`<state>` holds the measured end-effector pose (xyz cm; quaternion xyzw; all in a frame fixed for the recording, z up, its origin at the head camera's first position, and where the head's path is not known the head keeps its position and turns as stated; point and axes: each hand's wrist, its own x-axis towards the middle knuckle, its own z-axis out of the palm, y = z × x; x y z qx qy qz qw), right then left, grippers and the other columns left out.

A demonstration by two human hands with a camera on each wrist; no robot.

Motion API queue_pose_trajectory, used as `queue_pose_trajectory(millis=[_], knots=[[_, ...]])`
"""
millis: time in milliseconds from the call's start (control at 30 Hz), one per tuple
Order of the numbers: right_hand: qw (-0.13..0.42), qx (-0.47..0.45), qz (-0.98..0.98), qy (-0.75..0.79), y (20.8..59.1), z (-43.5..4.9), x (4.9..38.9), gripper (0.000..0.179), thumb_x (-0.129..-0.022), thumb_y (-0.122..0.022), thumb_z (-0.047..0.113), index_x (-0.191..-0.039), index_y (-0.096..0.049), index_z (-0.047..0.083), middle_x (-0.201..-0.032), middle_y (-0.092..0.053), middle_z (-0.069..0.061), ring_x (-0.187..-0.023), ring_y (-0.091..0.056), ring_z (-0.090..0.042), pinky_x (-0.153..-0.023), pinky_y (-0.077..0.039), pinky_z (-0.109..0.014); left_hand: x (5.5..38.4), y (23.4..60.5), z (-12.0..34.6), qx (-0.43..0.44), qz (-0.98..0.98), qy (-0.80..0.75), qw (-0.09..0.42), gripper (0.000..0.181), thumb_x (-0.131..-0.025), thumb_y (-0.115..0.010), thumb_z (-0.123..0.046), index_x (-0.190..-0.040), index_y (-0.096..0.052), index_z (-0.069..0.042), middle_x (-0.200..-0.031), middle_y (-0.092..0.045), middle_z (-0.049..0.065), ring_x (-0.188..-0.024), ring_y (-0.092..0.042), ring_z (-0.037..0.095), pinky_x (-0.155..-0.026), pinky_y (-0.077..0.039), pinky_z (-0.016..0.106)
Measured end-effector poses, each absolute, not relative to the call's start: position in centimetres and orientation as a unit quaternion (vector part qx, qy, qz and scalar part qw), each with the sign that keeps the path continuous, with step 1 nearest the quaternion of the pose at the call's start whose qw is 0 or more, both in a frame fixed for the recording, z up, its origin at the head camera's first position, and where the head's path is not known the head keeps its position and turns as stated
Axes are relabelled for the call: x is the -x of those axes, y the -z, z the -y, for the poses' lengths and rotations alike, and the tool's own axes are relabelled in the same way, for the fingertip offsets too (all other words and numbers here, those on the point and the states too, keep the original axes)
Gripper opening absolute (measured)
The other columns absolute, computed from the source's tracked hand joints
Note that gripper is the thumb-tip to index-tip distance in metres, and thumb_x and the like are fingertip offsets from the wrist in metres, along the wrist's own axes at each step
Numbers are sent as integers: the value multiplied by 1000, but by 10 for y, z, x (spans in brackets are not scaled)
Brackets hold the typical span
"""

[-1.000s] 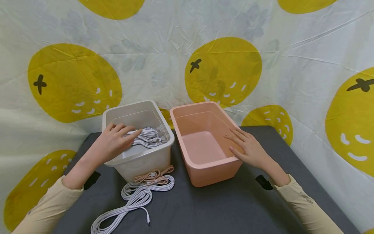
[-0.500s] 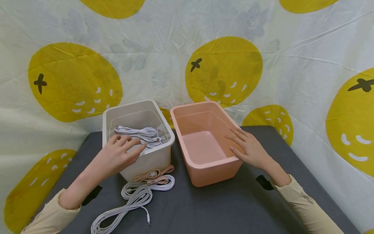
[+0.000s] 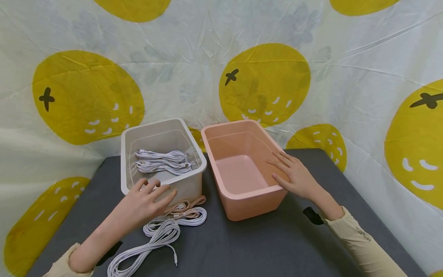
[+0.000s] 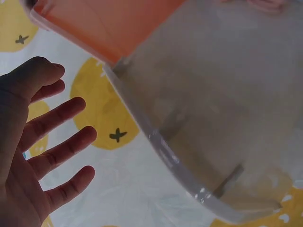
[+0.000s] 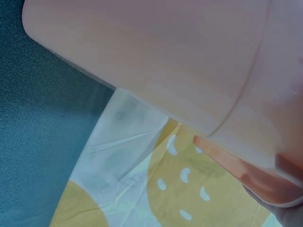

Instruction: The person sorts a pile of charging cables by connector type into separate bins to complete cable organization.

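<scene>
In the head view my left hand hovers in front of the white bin, fingers spread and loosely bent, holding nothing. The left wrist view shows the same hand empty beside the bin's rim. Bundled white cables lie inside that bin. My right hand rests on the right rim of the pink bin, its fingers extended over the inner wall. No object shows inside the pink bin. Beneath and beside the left hand lie pink cables and coiled white cables.
Both bins stand on a dark grey cloth-covered table. A pale curtain with yellow fruit prints hangs behind and around it. The loose white cable stretches toward the table's front.
My left hand has drawn back from over the white bin toward the front, uncovering the cables inside. The right hand has stayed on the pink bin's rim.
</scene>
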<state>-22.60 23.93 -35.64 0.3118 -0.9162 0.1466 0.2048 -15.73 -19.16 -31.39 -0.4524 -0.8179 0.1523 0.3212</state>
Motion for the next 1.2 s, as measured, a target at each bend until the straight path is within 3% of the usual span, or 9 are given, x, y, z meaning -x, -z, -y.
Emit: queue_pose_trajectory(millis=[100, 200, 300, 367, 400, 767, 1200], knots=[[204, -312, 916, -147, 357, -239, 226, 45, -84, -55, 27, -128, -48, 20, -137, -39, -18, -128, -31, -38, -97, -26, -57, 152, 322, 192, 455, 818, -145, 319, 25, -86, -46, -18, -107, -59, -16, -100, -60, 4, -87, -53, 24, -71, -42, 41], [202, -311, 917, -147, 357, -240, 226, 45, -85, -55, 28, -129, -48, 21, -137, -39, -18, -128, -31, -38, -96, -26, -57, 148, 329, 193, 454, 823, -135, 314, 44, -94, -18, -20, -108, -59, -16, -99, -61, 4, -87, -53, 24, -70, -42, 41], [201, -310, 917, -149, 357, -240, 226, 45, -85, -55, 27, -129, -48, 21, -138, -39, -17, -128, -31, -38, -97, -26, -57, 144, 337, 193, 449, 826, -129, 315, 55, -97, -7, -25, -107, -61, -17, -95, -61, 3, -85, -52, 23, -68, -41, 39], [200, -308, 918, -148, 357, -240, 226, 46, -84, -55, 27, -129, -47, 21, -138, -38, -17, -128, -31, -38, -97, -26, -57, 140, 344, 194, 447, 827, -125, 317, 55, -97, -8, -25, -105, -61, -17, -93, -60, 3, -82, -50, 23, -67, -40, 38], [200, -308, 918, -147, 358, -240, 226, 46, -84, -55, 27, -129, -47, 21, -138, -38, -16, -129, -31, -38, -97, -26, -57, 139, 348, 194, 444, 828, -121, 320, 63, -97, 0, -24, -104, -62, -17, -92, -60, 3, -81, -49, 22, -66, -39, 38], [202, -307, 919, -144, 357, -240, 226, 45, -85, -54, 28, -129, -48, 20, -138, -39, -18, -128, -31, -37, -97, -26, -56, 132, 392, 201, 411, 842, -69, 342, 57, -98, -9, -30, -95, -64, -16, -85, -61, 0, -73, -49, 19, -60, -34, 36], [203, -307, 918, -147, 356, -240, 227, 44, -85, -54, 28, -128, -49, 20, -138, -39, -17, -129, -31, -37, -98, -25, -56, 134, 428, 221, 369, 866, -63, 331, 60, -95, -9, -36, -91, -66, -16, -80, -60, -2, -70, -49, 17, -58, -34, 34]])
